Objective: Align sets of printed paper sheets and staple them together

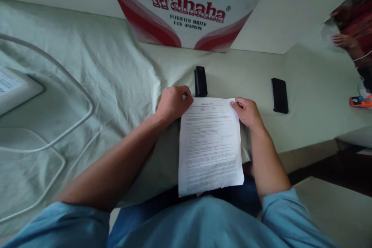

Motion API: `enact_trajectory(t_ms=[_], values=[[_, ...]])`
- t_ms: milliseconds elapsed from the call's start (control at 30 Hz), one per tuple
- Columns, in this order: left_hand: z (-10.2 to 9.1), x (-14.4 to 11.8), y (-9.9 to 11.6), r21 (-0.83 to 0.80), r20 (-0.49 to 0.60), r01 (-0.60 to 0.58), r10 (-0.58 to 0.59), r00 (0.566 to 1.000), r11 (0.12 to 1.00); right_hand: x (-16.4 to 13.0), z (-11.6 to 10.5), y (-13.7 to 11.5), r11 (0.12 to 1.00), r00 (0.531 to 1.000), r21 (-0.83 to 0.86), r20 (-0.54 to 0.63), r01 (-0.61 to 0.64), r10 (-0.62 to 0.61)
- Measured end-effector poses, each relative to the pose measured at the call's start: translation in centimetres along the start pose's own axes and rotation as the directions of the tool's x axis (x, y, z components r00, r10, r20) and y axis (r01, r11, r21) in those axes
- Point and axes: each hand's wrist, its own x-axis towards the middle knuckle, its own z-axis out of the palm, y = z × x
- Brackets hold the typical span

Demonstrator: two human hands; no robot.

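Note:
A printed sheet of paper (pixel 210 143), covered in small text, is held between my two hands, its lower part hanging over my lap. My left hand (pixel 174 102) pinches the sheet at its upper left corner, fingers curled. At the upper right corner my right hand (pixel 246 111) grips it, the thumb on top of the page. Just beyond the paper's top edge lies a black stapler (pixel 200 81), close to my left hand. Whether there is more than one sheet I cannot tell.
A white and red water carton (pixel 186 11) stands at the back of the cloth-covered surface (pixel 95 66). A black phone (pixel 279 95) lies to the right. White cables (pixel 84 93) and a white device (pixel 17 87) are at left. Another person's hand (pixel 344 40) shows at far right, near an orange object (pixel 360 101).

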Motion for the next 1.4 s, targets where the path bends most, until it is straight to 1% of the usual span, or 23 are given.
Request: enact_trajectory(t_ms=[100, 200, 300, 367, 400, 433, 500, 533, 600, 667, 733, 800, 1033, 1100, 1267, 1400], values=[[-0.3, 0.0, 0.5, 0.009, -0.010, 0.077, -0.077, 0.997, 0.997, 0.1, 0.2, 0.0, 1.000, 1.000, -0.016, -0.015, 0.001, -0.001], [-0.4, -0.1, 0.6, -0.036, -0.083, 0.151, -0.154, 0.985, 0.988, 0.2, 0.7, -0.2, 0.999, 0.996, -0.047, -0.088, -0.013, 0.009], [-0.2, -0.3, 0.2, -0.068, -0.111, 0.184, -0.190, 0.975, 0.981, 0.2, 1.2, -0.3, 0.998, 0.989, -0.070, -0.146, 0.002, -0.012], [0.0, -0.5, -0.2, -0.055, -0.140, 0.165, -0.171, 0.975, 0.985, 0.1, 1.3, -0.3, 0.997, 0.988, -0.073, -0.149, 0.019, -0.030], [0.1, -0.6, -0.4, -0.043, -0.167, 0.120, -0.126, 0.978, 0.992, 0.1, 1.3, -0.3, 0.997, 0.989, -0.070, -0.145, 0.025, -0.035], [0.2, -0.7, -0.6, -0.025, -0.206, 0.044, -0.048, 0.977, 0.999, 0.1, 1.4, -0.3, 0.997, 0.989, -0.065, -0.142, 0.030, -0.039], [0.3, -0.9, -1.0, 0.017, -0.238, -0.147, 0.147, 0.960, 0.989, 0.1, 1.4, -0.2, 0.998, 0.989, -0.054, -0.138, 0.041, -0.049], [0.3, -0.9, -1.1, 0.035, -0.221, -0.238, 0.240, 0.945, 0.971, 0.0, 1.4, -0.2, 0.997, 0.989, -0.053, -0.136, 0.049, -0.056], [0.3, -0.8, -1.3, 0.047, -0.132, -0.372, 0.375, 0.918, 0.927, -0.1, 1.4, -0.2, 0.996, 0.989, -0.061, -0.135, 0.061, -0.068], [0.2, -0.8, -1.4, 0.050, -0.044, -0.428, 0.431, 0.901, 0.902, -0.1, 1.5, -0.3, 0.995, 0.987, -0.071, -0.142, 0.066, -0.076], [0.1, -0.8, -1.2, 0.064, 0.004, -0.422, 0.423, 0.906, 0.904, -0.2, 1.6, -0.3, 0.994, 0.985, -0.079, -0.155, 0.069, -0.081], [0.1, -0.8, -1.0, 0.083, 0.025, -0.398, 0.398, 0.917, 0.914, -0.2, 1.7, -0.4, 0.994, 0.982, -0.084, -0.169, 0.075, -0.088], [-0.2, -1.0, -0.8, 0.085, 0.044, -0.391, 0.389, 0.920, 0.916, -0.3, 1.9, -0.7, 0.993, 0.979, -0.084, -0.179, 0.087, -0.101], [-0.3, -1.1, -0.6, 0.091, 0.055, -0.376, 0.372, 0.927, 0.922, -0.4, 1.9, -0.8, 0.992, 0.977, -0.075, -0.181, 0.097, -0.109], [-0.2, -1.9, 0.5, 0.149, 0.036, -0.308, 0.306, 0.951, 0.940, -0.7, 1.9, -1.0, 0.989, 0.972, -0.066, -0.187, 0.129, -0.139], [0.1, -2.0, 0.9, 0.146, 0.012, -0.293, 0.295, 0.956, 0.945, -0.8, 1.8, -1.2, 0.991, 0.973, -0.038, -0.185, 0.132, -0.137]])
